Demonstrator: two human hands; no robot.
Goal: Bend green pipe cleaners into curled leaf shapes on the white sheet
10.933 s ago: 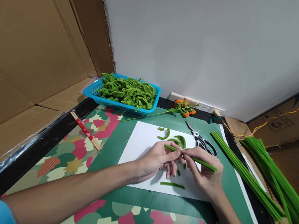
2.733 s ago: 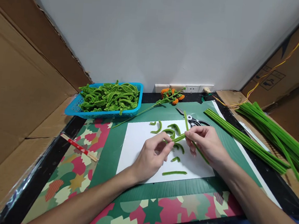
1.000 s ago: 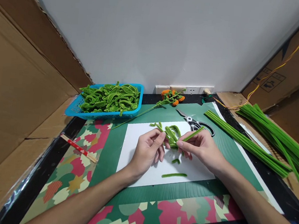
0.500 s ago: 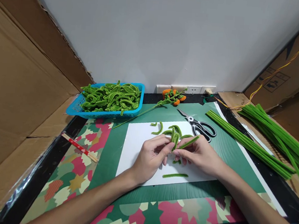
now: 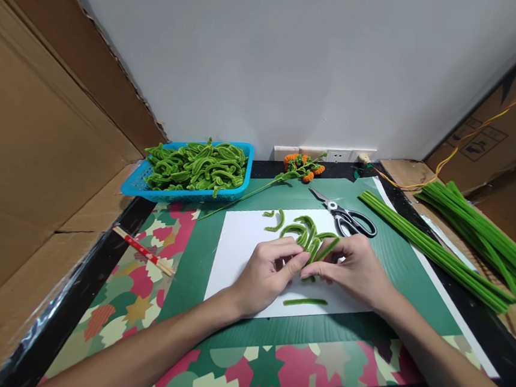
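Observation:
Over the white sheet (image 5: 234, 263), my left hand (image 5: 271, 273) pinches a small bunch of bent green fuzzy stems (image 5: 313, 245) between thumb and fingers. My right hand (image 5: 353, 268) is close beside it, its thumb and fingers closed on a green fuzzy piece (image 5: 328, 248) that slants up to the right against the bunch. Curved green pieces (image 5: 294, 230) lie just behind the hands. A straight green piece (image 5: 305, 302) rests on the sheet in front of them. The fingertips partly hide where the pieces meet.
Blue basket (image 5: 240, 189) of bent green pieces at back left; orange flower stem (image 5: 305, 167) beside it. Black-handled scissors (image 5: 350, 219) lie behind my right hand. Long green stems (image 5: 429, 247) are at right, chopsticks (image 5: 142, 249) at left. Cardboard (image 5: 36, 96) stands at the left side.
My right hand has drawn in closer to my left, and its green piece now sits against the bunch. The bunch leans more to the right. The whole view has shifted slightly.

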